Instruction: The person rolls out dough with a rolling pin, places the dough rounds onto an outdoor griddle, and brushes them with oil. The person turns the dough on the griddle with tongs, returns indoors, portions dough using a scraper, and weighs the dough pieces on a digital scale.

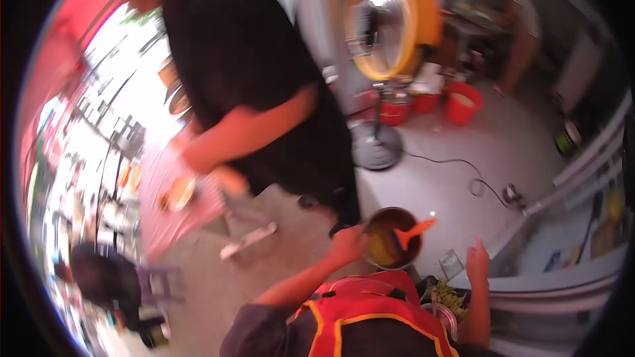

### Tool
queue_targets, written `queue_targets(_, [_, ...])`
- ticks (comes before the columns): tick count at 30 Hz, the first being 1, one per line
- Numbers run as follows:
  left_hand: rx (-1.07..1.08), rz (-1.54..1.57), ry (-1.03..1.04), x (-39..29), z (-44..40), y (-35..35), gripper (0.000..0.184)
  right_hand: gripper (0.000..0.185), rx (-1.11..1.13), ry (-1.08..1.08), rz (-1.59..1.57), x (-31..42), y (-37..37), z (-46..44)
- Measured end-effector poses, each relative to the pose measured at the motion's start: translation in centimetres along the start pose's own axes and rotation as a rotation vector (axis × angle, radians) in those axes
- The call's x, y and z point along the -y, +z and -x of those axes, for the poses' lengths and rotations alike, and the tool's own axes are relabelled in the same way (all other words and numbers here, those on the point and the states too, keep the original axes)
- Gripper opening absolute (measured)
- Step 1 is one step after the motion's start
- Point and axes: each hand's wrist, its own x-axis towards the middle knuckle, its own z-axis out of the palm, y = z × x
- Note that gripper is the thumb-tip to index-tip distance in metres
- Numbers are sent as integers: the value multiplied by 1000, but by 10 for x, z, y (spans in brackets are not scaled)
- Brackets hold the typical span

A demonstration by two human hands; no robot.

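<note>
My left hand (348, 244) is at the left rim of a round pot (377, 254), its fingers curled against the edge. Yellowish-brown contents show inside the pot, and an orange-handled brush or spatula (417, 229) leans in it toward the right rim. To the right of the pot, my right hand (477, 261) is raised with a finger pointing up and nothing visible in it. Between that hand and the pot lies a small square item (451, 264), with leafy greens (446, 299) below it.
A person in black (245, 59) stands ahead beside a pink-covered table (159, 192) with a bowl (182, 192). Beyond are a yellow fan (417, 20), red buckets (463, 103) and a floor cable (456, 161). Another person (106, 277) is at far left by a purple stool (159, 284).
</note>
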Motion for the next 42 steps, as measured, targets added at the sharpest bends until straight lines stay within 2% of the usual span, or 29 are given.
queue_targets(4, [57,-12,-187,-43,-79,35,26,36,52,-24,-3,-27,-34,-78])
queue_targets(7, [-18,-115,-176,-88,-151,61,28,35,70,-4,-45,-52,-57,-143])
queue_targets(11, [23,-142,-195,-141,-245,91,27,37,64,-10,-87,-78,-64,-225])
queue_targets(16, [99,25,-246,-142,-382,161,26,36,95,-26,-162,-102,-66,-346])
queue_targets(20, [102,73,-110,-149,-499,218,25,36,126,35,-39,-170,-64,-424])
queue_targets(22, [82,-18,-23,-169,-564,242,26,38,198,104,103,-240,-58,-445])
queue_targets(24, [99,-26,-13,-194,-623,256,26,26,347,301,76,-329,-49,-437])
queue_targets(26, [100,22,-32,-204,-682,281,27,21,435,382,321,-373,-64,-435])
queue_targets(28, [81,10,3,-225,-744,296,27,25,361,438,324,-418,-77,-415])
queue_targets(30, [69,25,-9,-240,-806,316,27,34,598,825,276,-428,-93,-425])
queue_targets(32, [52,32,-25,-257,-869,335,27,34,255,1336,-214,-446,-89,-417])
queue_targets(33, [42,34,-32,-263,-899,347,27,34,157,1460,-311,-453,-86,-434])
queue_targets(34, [15,54,-59,-261,-930,364,26,34,153,1495,-335,-462,-80,-462])
queue_targets(37, [-62,155,-115,-265,-1023,405,25,33,229,1445,-300,-517,-72,-560])
queue_targets(38, [-92,278,-135,-264,-1051,421,24,33,253,1396,-263,-537,-77,-600])
queue_targets(39, [-134,406,-142,-272,-1088,435,24,33,278,1330,-216,-563,-87,-645])
queue_targets(40, [-136,511,-262,-300,-1116,436,24,32,304,1270,-164,-592,-98,-682])
queue_targets(42, [-209,486,-247,-308,-1180,450,22,32,370,1086,-1,-649,-136,-765])
